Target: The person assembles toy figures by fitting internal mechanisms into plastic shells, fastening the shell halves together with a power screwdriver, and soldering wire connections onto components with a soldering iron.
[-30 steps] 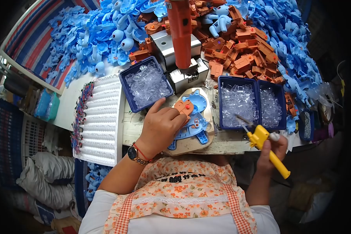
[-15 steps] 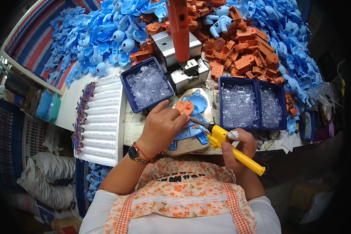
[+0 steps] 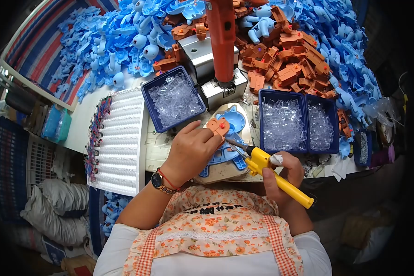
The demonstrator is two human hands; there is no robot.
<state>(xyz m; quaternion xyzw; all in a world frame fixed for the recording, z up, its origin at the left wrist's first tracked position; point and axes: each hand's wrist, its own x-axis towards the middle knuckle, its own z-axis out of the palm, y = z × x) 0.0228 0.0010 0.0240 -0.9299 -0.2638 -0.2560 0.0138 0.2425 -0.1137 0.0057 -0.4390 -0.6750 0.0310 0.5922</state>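
My left hand (image 3: 191,149) is closed around the lower part of an orange plastic piece (image 3: 217,126) with a small red spot on it. That piece lies against a blue plastic shell (image 3: 235,120), which rests on a pale block (image 3: 249,134). In my right hand (image 3: 285,177) is a yellow soldering tool (image 3: 261,158), its fingers wrapped round the handle. The metal tip of the tool meets the work beside the fingertips of my left hand; exactly what it touches is too small to tell.
Blue bins of clear parts (image 3: 175,99) (image 3: 283,120) flank the work. A red hanging driver (image 3: 223,41) stands over a metal fixture (image 3: 225,92). Behind are heaps of blue parts (image 3: 124,41) and orange parts (image 3: 290,73). On the left lies a white tray (image 3: 141,152).
The red hanging driver has shifted slightly right and lower over the metal fixture. Both hands and the yellow tool have hardly moved.
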